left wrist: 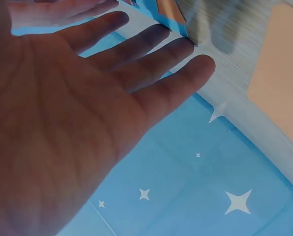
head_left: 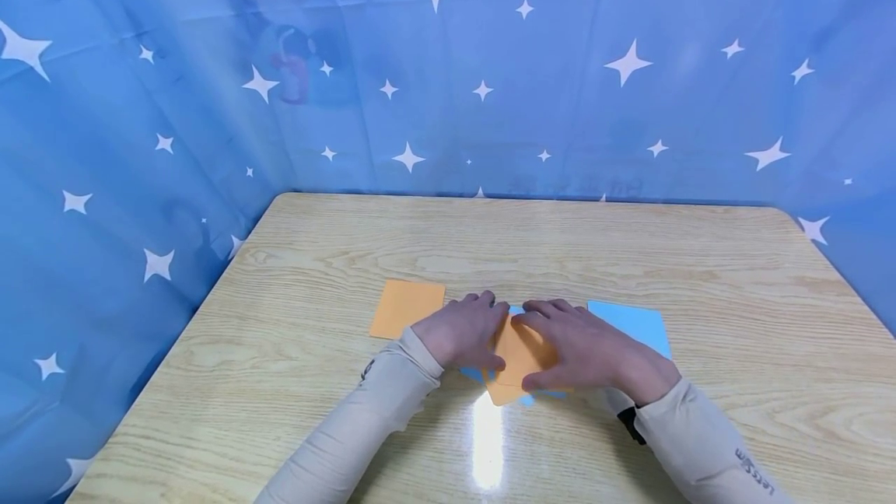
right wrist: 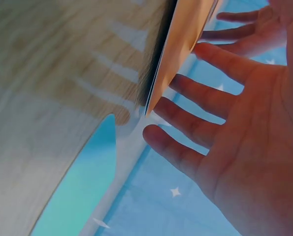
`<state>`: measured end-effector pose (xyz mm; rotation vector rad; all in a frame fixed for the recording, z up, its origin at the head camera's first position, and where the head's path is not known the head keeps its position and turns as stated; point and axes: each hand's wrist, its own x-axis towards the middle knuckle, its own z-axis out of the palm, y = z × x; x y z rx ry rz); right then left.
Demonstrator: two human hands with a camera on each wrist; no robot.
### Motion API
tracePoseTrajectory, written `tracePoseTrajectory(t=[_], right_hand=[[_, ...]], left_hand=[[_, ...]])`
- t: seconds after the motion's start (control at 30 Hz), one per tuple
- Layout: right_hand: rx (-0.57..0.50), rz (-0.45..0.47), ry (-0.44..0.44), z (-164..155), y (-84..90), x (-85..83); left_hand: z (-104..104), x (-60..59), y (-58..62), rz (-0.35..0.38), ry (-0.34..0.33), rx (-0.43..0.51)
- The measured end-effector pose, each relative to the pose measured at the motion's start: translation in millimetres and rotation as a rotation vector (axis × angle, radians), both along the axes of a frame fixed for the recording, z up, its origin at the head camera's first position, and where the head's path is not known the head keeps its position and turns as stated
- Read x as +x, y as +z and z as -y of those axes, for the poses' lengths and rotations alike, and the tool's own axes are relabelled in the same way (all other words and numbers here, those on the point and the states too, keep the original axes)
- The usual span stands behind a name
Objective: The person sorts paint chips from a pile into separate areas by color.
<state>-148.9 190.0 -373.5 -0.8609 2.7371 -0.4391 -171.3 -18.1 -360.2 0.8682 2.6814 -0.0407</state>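
Between my two hands lies a loose pile of orange and blue square sheets of paper (head_left: 519, 352), their corners sticking out at different angles. An orange sheet is uppermost. My left hand (head_left: 465, 333) is at the pile's left side, and its fingers (left wrist: 178, 83) are nearly straight, with fingertips close to the paper's edge in the left wrist view. On the opposite side is my right hand (head_left: 584, 348), thumb spread apart. In the right wrist view its relaxed fingers (right wrist: 185, 137) reach the edge of the orange paper (right wrist: 178, 46). Neither hand curls round a sheet.
A single orange sheet (head_left: 406, 308) lies flat left of the pile. A blue sheet (head_left: 635, 325) lies to the right, partly hidden by my right hand. The wooden table (head_left: 336, 247) meets a blue star-patterned curtain (head_left: 448, 115) at its back and sides.
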Motion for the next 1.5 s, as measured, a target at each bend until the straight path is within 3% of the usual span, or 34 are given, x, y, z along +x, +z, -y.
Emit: tracePoseTrajectory(t=[0.4,0.7,1.1,1.5], right_hand=[[-0.003,-0.025,0.042,3,0.7,2.3],[0.005,-0.051,0.063,4,-0.3,1.4],[-0.007,-0.025,0.011,-4,-0.5,-0.1],[-0.025,-0.069,-0.002,-11,7.5,-1.8]], left_hand=[[-4,3.3,-0.1,-0.025,-0.034,-0.028],[-3,2.9,-1.4,-0.015,-0.08,0.057],[1,-1.3,-2.2,-0.012,-0.123,0.138],[7,-3.8,3.7,0.08,-0.104,0.239]])
